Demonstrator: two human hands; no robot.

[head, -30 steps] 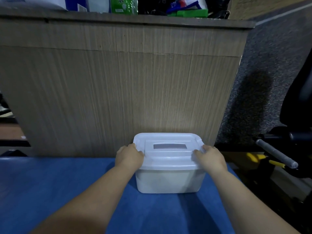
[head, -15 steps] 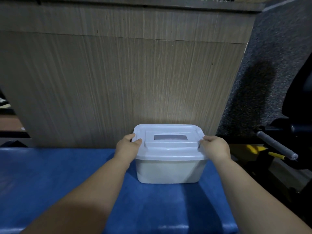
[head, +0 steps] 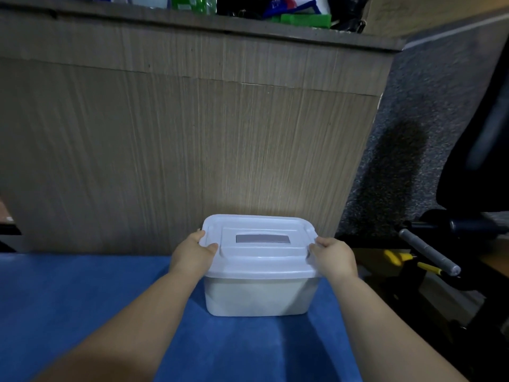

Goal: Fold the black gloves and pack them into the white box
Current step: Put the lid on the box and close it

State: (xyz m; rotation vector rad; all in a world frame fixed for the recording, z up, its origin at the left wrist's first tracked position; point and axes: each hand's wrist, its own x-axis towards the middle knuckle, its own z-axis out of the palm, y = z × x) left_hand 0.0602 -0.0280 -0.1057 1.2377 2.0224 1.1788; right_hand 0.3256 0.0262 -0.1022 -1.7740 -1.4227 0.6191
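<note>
The white box [head: 256, 297] stands on the blue cloth surface [head: 82, 299] near its far right end, its white lid [head: 259, 252] closed on top. A grey rectangle marks the lid's middle. My left hand [head: 192, 253] grips the lid's left edge, thumb on top. My right hand [head: 332, 257] grips the lid's right edge, fingers curled round the rim. No black gloves show anywhere; the inside of the box is hidden.
A tall wooden panel [head: 192, 147] rises right behind the box, with clutter on its top shelf [head: 275, 12]. To the right are grey carpet [head: 413, 119], a black chair [head: 482, 161] and a grey-handled tool with yellow parts [head: 424, 255].
My hands shifted from resting against the lid's sides to gripping its left and right edges with thumbs on top. The camera view wobbled down and back up.
</note>
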